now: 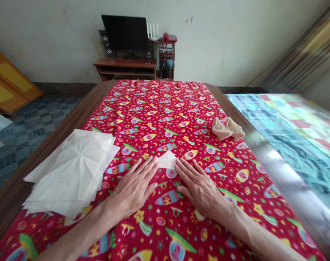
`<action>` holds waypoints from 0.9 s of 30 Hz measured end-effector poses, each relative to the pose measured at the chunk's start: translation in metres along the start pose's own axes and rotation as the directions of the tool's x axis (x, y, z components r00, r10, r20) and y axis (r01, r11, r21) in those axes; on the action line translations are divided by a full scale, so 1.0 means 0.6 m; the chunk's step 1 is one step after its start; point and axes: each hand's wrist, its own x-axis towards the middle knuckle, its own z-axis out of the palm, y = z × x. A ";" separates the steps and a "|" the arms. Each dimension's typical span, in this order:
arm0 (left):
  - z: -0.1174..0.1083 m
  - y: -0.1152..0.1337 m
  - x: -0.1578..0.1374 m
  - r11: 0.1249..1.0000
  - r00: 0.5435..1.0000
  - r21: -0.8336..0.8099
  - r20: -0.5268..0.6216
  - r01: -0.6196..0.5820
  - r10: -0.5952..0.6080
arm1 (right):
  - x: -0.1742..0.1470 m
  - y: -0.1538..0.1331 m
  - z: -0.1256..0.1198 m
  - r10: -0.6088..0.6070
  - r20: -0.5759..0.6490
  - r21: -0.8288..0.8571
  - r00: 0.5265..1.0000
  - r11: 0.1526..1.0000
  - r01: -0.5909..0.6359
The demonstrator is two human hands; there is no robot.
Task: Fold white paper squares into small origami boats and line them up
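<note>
A small folded piece of white paper (167, 160) lies flat on the red patterned cloth (165, 125), its peak pointing away from me. My left hand (134, 185) rests flat with fingers stretched out, fingertips on the paper's left corner. On the right corner lie the fingertips of my right hand (200, 186), also flat with its fingers extended. Both palms face down on the cloth, and the corners under the fingertips are hidden. To the left sits a stack of creased white paper sheets (72, 170). A folded beige paper piece (227, 128) stands at the right.
The cloth covers a brown wooden table (80, 114). Behind it, a desk (123, 64) carries a monitor (125, 34), speakers, a white router and a red telephone (168, 38). At the right is a bed (290, 145) with a patterned cover; an orange cabinet (12, 83) stands left.
</note>
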 end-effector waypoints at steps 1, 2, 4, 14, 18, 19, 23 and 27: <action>-0.001 -0.003 -0.003 1.000 1.000 -0.001 0.003 0.003 -0.003 | 0.000 -0.001 -0.001 0.007 -0.013 -0.006 1.000 1.000 -0.007; -0.002 -0.007 -0.006 1.000 1.000 -0.003 0.002 0.008 -0.008 | 0.000 -0.001 -0.001 0.012 -0.025 -0.014 1.000 1.000 -0.012; -0.003 -0.013 -0.010 1.000 1.000 -0.004 -0.009 0.024 -0.024 | 0.001 -0.003 0.001 0.016 -0.055 -0.034 0.998 0.999 -0.018; 0.007 -0.030 0.011 0.992 0.989 -0.098 -0.117 0.081 -0.092 | 0.036 -0.009 0.008 -0.035 -0.244 -0.165 0.969 0.986 -0.006; 0.019 -0.032 0.051 0.990 0.985 -0.142 -0.171 -0.010 -0.015 | 0.066 -0.010 -0.002 -0.053 -0.194 -0.229 0.980 0.974 0.008; 0.019 -0.034 0.059 0.988 0.982 -0.154 -0.191 -0.031 0.000 | 0.073 -0.010 -0.003 -0.051 -0.184 -0.239 0.982 0.971 0.006; 0.008 -0.042 0.077 0.981 0.971 -0.158 -0.225 -0.114 0.077 | 0.087 -0.004 0.001 -0.045 -0.181 -0.244 0.982 0.970 -0.001; 0.000 -0.043 0.075 0.980 0.963 -0.136 -0.248 -0.145 0.109 | 0.085 0.002 0.006 -0.082 -0.196 -0.260 0.977 0.965 0.028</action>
